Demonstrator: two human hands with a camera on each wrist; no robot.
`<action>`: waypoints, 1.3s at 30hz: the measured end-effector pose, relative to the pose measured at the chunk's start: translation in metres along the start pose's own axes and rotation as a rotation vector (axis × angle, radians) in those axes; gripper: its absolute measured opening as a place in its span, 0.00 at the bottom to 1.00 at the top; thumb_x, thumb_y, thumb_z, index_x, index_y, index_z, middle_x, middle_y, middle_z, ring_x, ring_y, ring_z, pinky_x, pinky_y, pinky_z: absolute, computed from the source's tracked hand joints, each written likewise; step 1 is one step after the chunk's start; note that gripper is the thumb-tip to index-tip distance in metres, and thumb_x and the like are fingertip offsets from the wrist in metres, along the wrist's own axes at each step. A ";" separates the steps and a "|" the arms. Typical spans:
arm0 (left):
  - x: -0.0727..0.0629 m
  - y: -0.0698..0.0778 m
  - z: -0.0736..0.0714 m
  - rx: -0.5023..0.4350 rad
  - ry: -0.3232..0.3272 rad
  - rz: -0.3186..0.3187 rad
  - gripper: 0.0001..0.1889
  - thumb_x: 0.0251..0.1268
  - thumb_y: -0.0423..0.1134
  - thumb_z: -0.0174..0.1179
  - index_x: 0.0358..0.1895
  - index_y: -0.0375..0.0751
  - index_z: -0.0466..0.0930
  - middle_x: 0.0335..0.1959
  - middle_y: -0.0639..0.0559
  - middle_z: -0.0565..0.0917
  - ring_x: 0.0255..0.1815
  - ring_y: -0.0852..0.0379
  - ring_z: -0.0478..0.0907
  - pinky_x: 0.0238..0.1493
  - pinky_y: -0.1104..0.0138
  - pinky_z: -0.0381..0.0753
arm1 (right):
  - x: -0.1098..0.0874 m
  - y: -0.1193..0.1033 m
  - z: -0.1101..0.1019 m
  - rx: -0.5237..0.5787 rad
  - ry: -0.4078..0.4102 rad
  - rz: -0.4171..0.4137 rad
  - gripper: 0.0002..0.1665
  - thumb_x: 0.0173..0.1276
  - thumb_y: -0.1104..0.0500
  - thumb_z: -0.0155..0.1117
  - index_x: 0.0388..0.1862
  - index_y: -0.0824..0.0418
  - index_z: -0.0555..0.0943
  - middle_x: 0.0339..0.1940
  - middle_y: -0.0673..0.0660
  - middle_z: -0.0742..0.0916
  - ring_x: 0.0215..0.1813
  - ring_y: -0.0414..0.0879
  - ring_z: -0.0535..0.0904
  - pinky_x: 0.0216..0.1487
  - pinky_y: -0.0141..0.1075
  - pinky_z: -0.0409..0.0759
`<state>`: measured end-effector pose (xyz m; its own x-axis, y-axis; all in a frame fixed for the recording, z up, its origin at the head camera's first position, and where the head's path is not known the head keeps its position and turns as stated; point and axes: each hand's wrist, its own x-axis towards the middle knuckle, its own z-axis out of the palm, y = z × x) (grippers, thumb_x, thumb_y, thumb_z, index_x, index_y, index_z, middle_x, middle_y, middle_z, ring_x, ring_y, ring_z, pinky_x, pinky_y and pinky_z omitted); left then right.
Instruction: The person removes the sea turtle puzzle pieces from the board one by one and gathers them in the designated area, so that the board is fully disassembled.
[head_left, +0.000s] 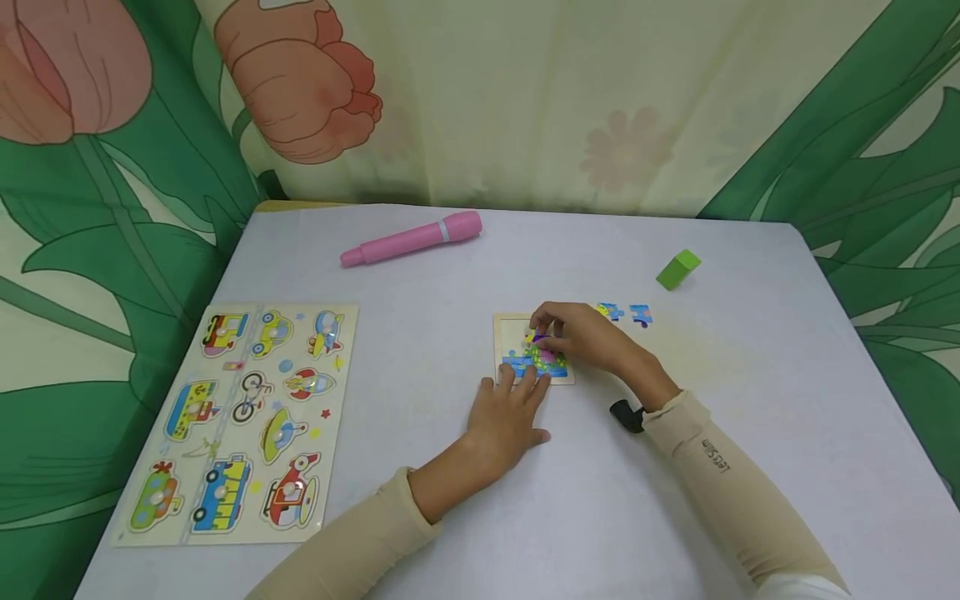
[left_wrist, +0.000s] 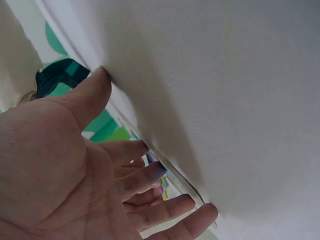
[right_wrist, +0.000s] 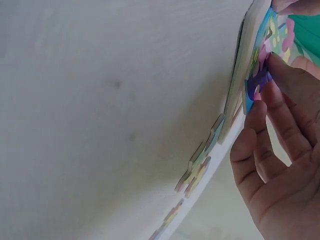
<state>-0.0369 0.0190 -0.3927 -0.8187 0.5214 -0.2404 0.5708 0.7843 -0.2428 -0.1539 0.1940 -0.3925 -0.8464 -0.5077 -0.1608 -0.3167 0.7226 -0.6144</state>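
Observation:
A small jigsaw puzzle board (head_left: 498, 342) with a pale wooden rim lies on the table, its lower part filled with colourful pieces. Against its near edge rest the spread fingers of my left hand (head_left: 504, 421); the left wrist view shows the fingertips touching the rim, palm bare. My right hand (head_left: 588, 335) reaches over the board's right side. Between thumb and fingers it pinches a puzzle piece (right_wrist: 259, 80) with purple and blue on it, low over the board. The right fingers partly hide the piece in the head view. Loose puzzle pieces (head_left: 641, 314) lie just beyond the right hand.
To the left is a large board (head_left: 341, 417) with vehicle pictures. A pink pen-shaped object (head_left: 412, 242) lies at the back, and a green block (head_left: 678, 269) stands at the back right. A flowered curtain (head_left: 525, 100) hangs behind the white table (head_left: 787, 375).

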 end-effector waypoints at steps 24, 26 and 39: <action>0.002 -0.001 0.000 -0.014 -0.016 0.013 0.42 0.73 0.72 0.45 0.83 0.56 0.55 0.79 0.56 0.62 0.73 0.48 0.64 0.57 0.62 0.73 | 0.003 -0.003 0.003 -0.059 -0.031 -0.022 0.23 0.70 0.68 0.70 0.63 0.66 0.81 0.42 0.53 0.87 0.46 0.50 0.84 0.53 0.45 0.81; 0.002 -0.001 0.000 -0.017 -0.020 0.015 0.42 0.73 0.72 0.45 0.83 0.55 0.55 0.80 0.56 0.61 0.73 0.48 0.63 0.57 0.62 0.73 | 0.003 -0.002 0.003 -0.061 -0.024 -0.029 0.20 0.70 0.68 0.70 0.60 0.66 0.83 0.41 0.53 0.87 0.45 0.49 0.83 0.52 0.45 0.80; 0.002 -0.002 -0.001 -0.029 -0.024 0.021 0.42 0.73 0.72 0.44 0.83 0.54 0.54 0.79 0.56 0.62 0.73 0.47 0.63 0.57 0.62 0.73 | -0.008 -0.001 -0.012 -0.115 0.009 -0.040 0.21 0.71 0.66 0.69 0.62 0.65 0.84 0.44 0.54 0.88 0.44 0.48 0.81 0.46 0.41 0.79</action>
<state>-0.0395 0.0189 -0.3923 -0.8047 0.5301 -0.2674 0.5856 0.7828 -0.2106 -0.1517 0.2031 -0.3810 -0.8359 -0.5333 -0.1303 -0.3968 0.7510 -0.5278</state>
